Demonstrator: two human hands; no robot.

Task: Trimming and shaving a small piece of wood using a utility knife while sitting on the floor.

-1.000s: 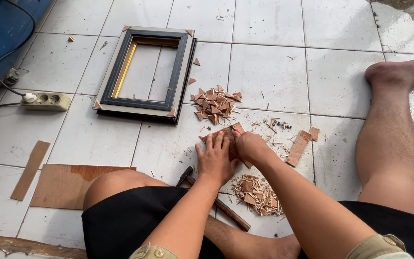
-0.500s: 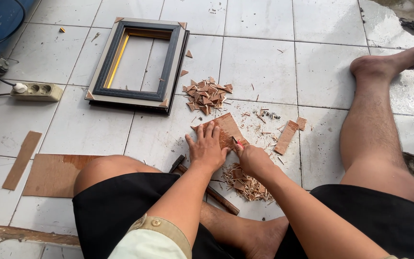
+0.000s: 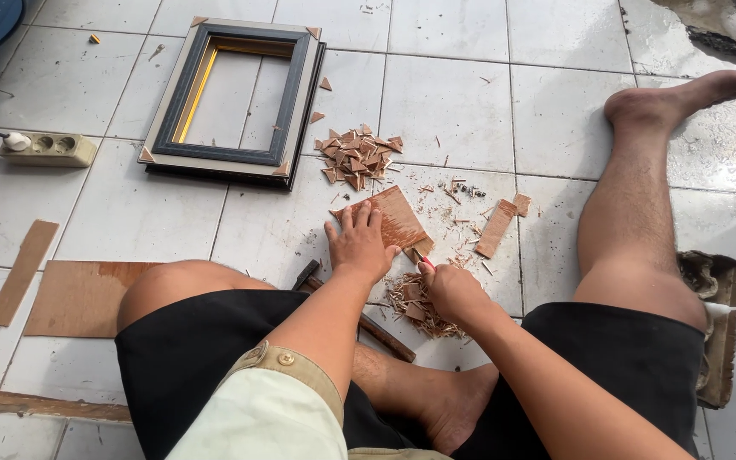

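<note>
head view, so compared with half a second back your hands sit a touch lower on the floor and the brown board piece now shows more of itself past your fingers. biggest thing up top is the picture frame (image 3: 232, 98), dark inner border with a gold edge, lying flat on the white tile floor (image 3: 504, 94) and holding nothing inside but bare tile. left of your knee lies a flat cardboard sheet (image 3: 78, 296), with a thin strip (image 3: 20, 271) beside it. your left hand (image 3: 359, 247) is spread flat, fingers open, pressing the brown board piece (image 3: 398, 220) down on the tile right in front of you. your right hand (image 3: 449, 290) is curled closed around a small red-tipped cutter (image 3: 423, 261) at the board's near edge. a pile of cut triangles (image 3: 359, 158) sits by the frame, and another heap of scraps (image 3: 411, 302) is under your right hand. power strip (image 3: 48, 149) far left.
</note>
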